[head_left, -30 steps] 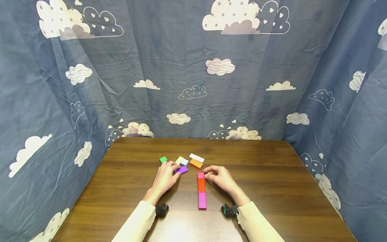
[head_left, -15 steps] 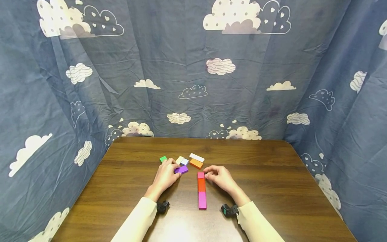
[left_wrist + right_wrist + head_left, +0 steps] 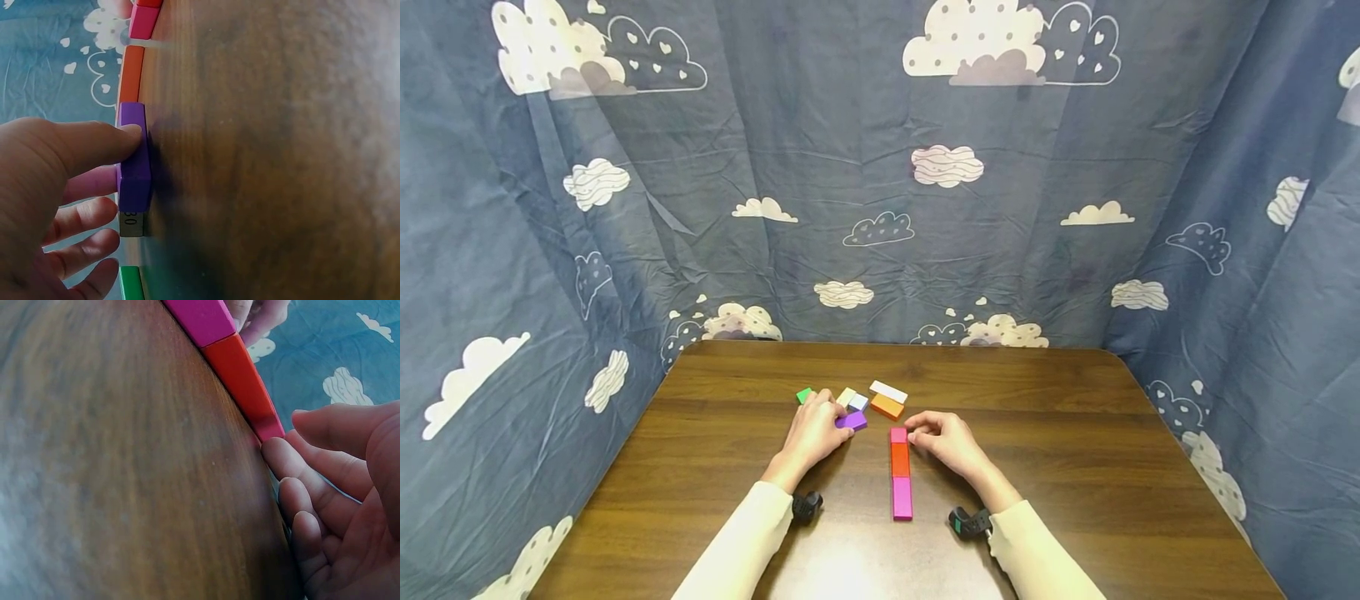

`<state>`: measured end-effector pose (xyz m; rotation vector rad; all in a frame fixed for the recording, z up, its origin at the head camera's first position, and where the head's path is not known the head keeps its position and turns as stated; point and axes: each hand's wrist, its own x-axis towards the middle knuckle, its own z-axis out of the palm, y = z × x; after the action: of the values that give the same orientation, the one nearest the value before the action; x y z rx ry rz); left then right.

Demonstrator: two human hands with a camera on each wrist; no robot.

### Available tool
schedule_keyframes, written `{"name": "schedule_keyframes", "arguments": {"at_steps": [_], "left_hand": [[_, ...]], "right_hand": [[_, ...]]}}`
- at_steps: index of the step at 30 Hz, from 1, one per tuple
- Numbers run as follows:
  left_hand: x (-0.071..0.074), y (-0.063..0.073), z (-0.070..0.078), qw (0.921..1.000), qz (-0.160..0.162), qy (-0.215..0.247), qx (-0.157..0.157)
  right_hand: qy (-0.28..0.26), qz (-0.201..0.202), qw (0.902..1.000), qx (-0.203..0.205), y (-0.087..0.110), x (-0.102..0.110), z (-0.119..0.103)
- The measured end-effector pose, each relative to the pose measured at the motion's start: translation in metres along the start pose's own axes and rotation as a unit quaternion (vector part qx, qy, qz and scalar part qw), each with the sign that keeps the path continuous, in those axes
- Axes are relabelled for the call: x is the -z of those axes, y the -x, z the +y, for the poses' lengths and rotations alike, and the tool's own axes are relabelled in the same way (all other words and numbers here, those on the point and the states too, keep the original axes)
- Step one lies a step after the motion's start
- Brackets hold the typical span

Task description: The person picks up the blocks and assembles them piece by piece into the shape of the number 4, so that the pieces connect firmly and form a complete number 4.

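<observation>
Purple block (image 3: 852,421): on the near side of the loose blocks, left of the coloured row; whether flat on the wood or slightly raised, cannot tell. Left hand (image 3: 812,429) pinches it, thumb on the near face, index finger behind, the other fingers loosely bent and off it.

Handling, by judgement: light, stiff, hard to damage; the smooth faces may slip under a dry fingertip. Best hold looks to be across the two long sides, near the middle, leaving both ends free; off-centre, it would likely swivel.

Row to the right: pink block (image 3: 898,435) farthest, red block (image 3: 900,459) in the middle, magenta block (image 3: 902,498) nearest, end to end. Right hand (image 3: 951,446) beside the pink end, fingertips at its side, thumb apart; gap narrow, nothing gripped.

Beyond the purple: yellow block (image 3: 846,397) close against pale blue block (image 3: 858,402); orange block (image 3: 887,407) just in front of white block (image 3: 889,392); green block (image 3: 805,395) partly behind the left hand.

Brown wooden table (image 3: 1037,467) beneath; cloud-print curtain (image 3: 820,208) behind.
</observation>
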<state>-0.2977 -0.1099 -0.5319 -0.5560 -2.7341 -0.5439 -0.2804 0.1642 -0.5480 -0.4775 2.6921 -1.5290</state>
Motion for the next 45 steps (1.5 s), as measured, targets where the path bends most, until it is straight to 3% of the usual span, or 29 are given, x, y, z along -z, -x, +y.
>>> {"name": "schedule_keyframes", "arguments": {"at_steps": [16, 35, 45], "left_hand": [[0.0033, -0.0048, 0.0024, 0.9996, -0.025, -0.015, -0.001], [-0.0013, -0.0002, 0.0025, 0.9998, -0.013, -0.017, -0.003], [0.005, 0.001, -0.0006, 0.9997, -0.014, -0.022, 0.002]], "right_hand": [[0.0, 0.004, 1.0, 0.004, -0.0002, 0.0001, 0.0004], [-0.002, 0.002, 1.0, 0.004, 0.0002, 0.0011, 0.0015], [-0.002, 0.0, 1.0, 0.004, 0.0017, 0.0019, -0.0007]]}}
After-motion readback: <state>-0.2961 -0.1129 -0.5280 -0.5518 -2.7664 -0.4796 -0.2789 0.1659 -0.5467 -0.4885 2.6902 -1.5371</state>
